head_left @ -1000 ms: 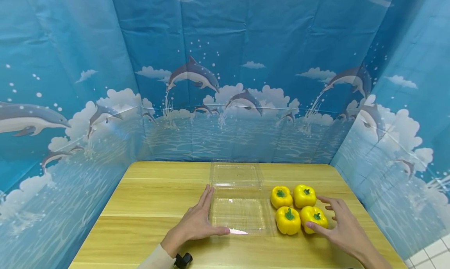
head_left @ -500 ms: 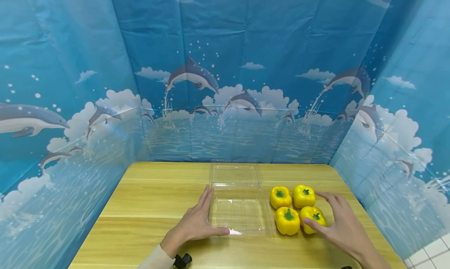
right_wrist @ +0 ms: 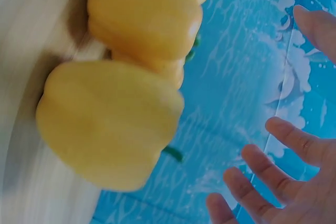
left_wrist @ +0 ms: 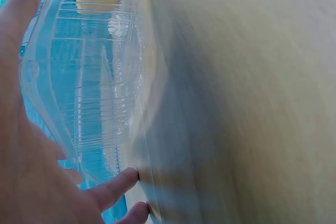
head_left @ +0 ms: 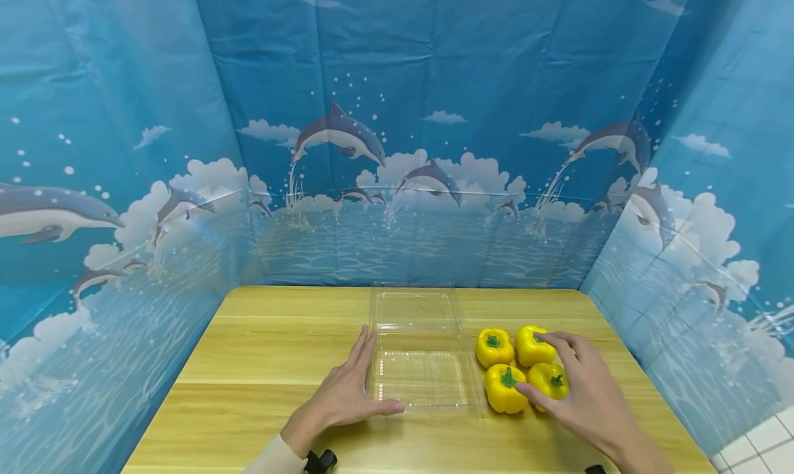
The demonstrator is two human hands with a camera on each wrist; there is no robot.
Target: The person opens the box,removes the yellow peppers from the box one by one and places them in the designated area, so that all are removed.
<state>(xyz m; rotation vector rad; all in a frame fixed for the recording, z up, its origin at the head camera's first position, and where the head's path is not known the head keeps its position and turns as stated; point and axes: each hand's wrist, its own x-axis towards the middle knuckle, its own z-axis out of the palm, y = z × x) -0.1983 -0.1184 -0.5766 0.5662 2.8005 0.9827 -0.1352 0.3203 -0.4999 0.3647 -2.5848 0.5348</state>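
Note:
Several yellow bell peppers with green stems stand in a cluster on the right of the table. Over the near right bell pepper [head_left: 548, 380] hovers my right hand [head_left: 583, 384], thumb and fingers spread and holding nothing. In the right wrist view its fingers [right_wrist: 273, 174] are apart from the closest bell pepper [right_wrist: 107, 124]. A clear plastic clamshell box [head_left: 424, 379] lies with its lid [head_left: 415, 308] folded back. My left hand [head_left: 347, 384] rests at the box's left side, fingers straight along it and thumb at the front corner. The left wrist view shows the box wall [left_wrist: 94, 77] beside the palm.
The wooden table [head_left: 267, 364] carries everything. Blue dolphin-print curtains [head_left: 397, 246] stand behind it and at both sides. The far left bell pepper [head_left: 494, 348] and near left bell pepper [head_left: 505, 389] sit close to the box's right edge.
My right hand has moved left and up, from the right side of the peppers to above the right-hand ones. The left hand and the box stay in place.

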